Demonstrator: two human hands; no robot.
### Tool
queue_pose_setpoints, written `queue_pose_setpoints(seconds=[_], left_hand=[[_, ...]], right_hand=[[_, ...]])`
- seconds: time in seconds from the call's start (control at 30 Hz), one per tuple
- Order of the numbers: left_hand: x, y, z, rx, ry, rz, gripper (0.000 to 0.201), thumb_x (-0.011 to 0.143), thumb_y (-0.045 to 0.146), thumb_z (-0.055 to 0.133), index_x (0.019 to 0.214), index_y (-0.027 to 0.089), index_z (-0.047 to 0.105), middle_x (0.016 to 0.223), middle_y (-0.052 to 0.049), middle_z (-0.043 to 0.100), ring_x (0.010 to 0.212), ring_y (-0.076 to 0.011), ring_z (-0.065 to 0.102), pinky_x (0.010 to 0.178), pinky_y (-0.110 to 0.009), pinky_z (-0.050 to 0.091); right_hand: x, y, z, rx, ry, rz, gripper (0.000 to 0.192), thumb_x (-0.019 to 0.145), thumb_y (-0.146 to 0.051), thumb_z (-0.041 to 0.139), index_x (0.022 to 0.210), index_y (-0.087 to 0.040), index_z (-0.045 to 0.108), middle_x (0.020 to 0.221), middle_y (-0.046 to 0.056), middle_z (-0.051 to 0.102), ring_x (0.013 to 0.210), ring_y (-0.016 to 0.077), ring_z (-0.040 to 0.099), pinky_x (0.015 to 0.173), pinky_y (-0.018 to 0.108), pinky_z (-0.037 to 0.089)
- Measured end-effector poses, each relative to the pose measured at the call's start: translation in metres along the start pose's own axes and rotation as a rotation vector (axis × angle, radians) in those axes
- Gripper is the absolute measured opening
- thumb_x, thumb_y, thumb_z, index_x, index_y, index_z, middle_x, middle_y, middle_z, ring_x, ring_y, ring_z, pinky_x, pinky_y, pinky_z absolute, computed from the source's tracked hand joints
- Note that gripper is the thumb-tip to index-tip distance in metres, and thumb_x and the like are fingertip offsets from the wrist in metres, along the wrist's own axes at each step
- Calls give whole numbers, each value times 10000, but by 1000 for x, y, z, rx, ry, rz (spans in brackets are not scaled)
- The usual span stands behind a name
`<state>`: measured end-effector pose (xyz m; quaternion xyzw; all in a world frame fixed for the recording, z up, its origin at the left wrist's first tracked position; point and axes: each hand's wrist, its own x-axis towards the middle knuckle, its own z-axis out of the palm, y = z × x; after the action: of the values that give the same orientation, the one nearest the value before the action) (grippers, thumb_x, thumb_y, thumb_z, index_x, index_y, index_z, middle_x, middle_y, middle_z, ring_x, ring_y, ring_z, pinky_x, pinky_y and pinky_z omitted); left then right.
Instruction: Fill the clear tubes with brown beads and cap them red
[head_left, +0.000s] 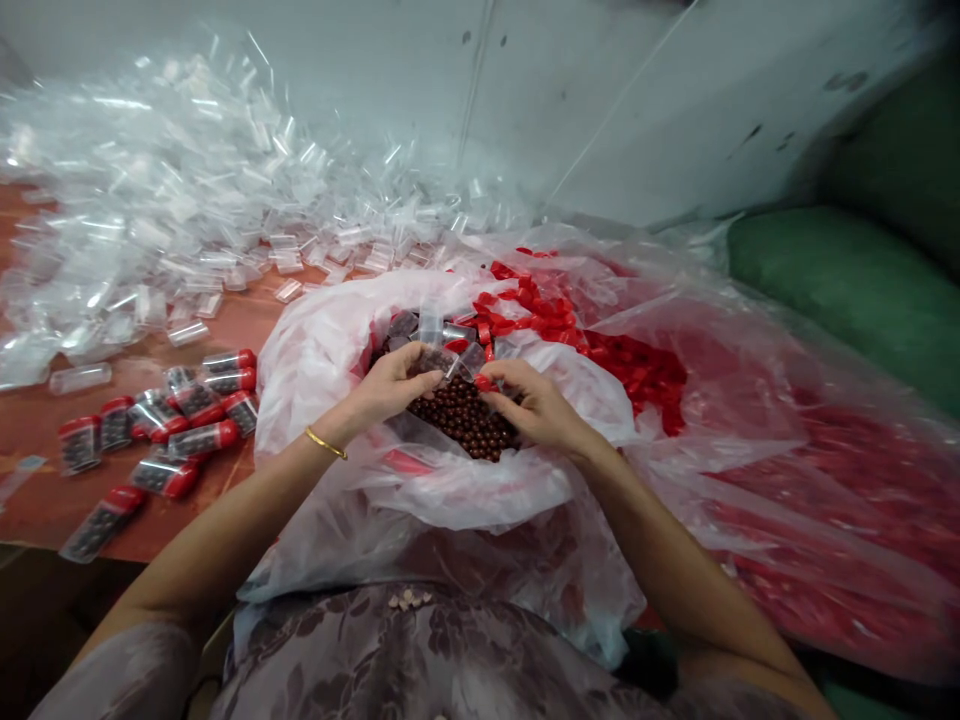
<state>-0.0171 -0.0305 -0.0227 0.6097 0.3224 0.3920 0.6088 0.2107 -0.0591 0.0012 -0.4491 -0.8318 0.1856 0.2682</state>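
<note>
A small clear plastic tube (439,360), filled with dark brown round beads, lies sideways between both hands above an open plastic bag (315,350) of the same loose brown beads (465,420). The left hand (390,385) closes its fingers around the tube's body, likely to steady it. The right hand (529,400) pinches a small red plastic cap (484,382) at the tube's open end (held level, probably so nothing spills). A heap of loose red caps (600,340) lies just behind, finished red-capped tubes (172,425) to the left, and empty clear tubes (187,200) beyond.
</note>
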Motion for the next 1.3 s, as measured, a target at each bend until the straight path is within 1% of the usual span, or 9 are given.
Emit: queue_pose_setpoints(seconds=[0.1,0.2,0.3,0.47,0.63,0.7,0.9,1.07,1.3], left_hand=[[-1,1,0,-26,-62,-8,339,752,337,699,971,121,557,779,1,598,647,-78,540,609,-208,457],[-2,2,0,-99,-128,-10,407,720,360,740,996,120,563,806,-10,622,667,-86,569,623,-217,474],[-3,4,-2,-194,-133,-48,452,686,353,778,1013,131,558,823,-19,652,709,-103,610,653,-226,498],[-5,7,-4,-299,-104,-52,498,663,334,806,1047,138,557,861,-35,685,781,-134,654,702,-242,526],[-8,8,-1,-203,-77,60,441,708,331,777,1049,133,579,946,-72,705,883,-164,661,825,-288,511],[-9,8,0,-174,-66,82,442,720,346,764,1061,136,579,946,-70,700,883,-165,655,835,-295,503],[-9,8,2,-152,-162,50,409,721,387,755,982,135,566,820,-20,633,701,-107,594,669,-234,500],[-8,8,1,-117,-293,26,408,752,444,716,927,128,524,714,25,554,596,-76,537,580,-211,476],[-9,8,-1,-45,-266,64,383,815,473,635,919,131,498,645,48,494,513,-54,450,483,-188,371]], right_hand=[[0,-2,2,378,190,202,274,773,-487,648,812,-223,586,867,34,645,806,177,609,710,321,494],[0,-7,5,646,206,451,367,694,-539,699,777,-227,525,593,-45,573,464,107,482,463,245,414],[-3,-9,7,656,174,541,365,680,-508,707,774,-224,497,513,-57,561,429,117,514,448,237,415],[-17,-13,2,-40,1,338,104,760,-297,610,795,-199,614,721,10,694,598,151,622,556,257,446],[-23,-22,-2,-471,-158,167,204,846,-232,519,946,-181,690,854,89,743,773,236,681,689,339,484],[-21,-24,-2,-438,-100,135,210,862,-257,522,919,-184,711,864,94,748,802,246,685,728,364,495],[-2,-41,5,127,443,260,208,841,-333,588,960,-224,720,927,35,752,813,197,692,750,331,544],[15,-52,23,249,490,51,165,827,-251,617,940,-223,735,928,13,757,835,168,698,778,302,559],[12,-41,31,71,512,-122,231,861,-169,587,1034,-237,724,965,42,758,866,167,703,816,324,568]])
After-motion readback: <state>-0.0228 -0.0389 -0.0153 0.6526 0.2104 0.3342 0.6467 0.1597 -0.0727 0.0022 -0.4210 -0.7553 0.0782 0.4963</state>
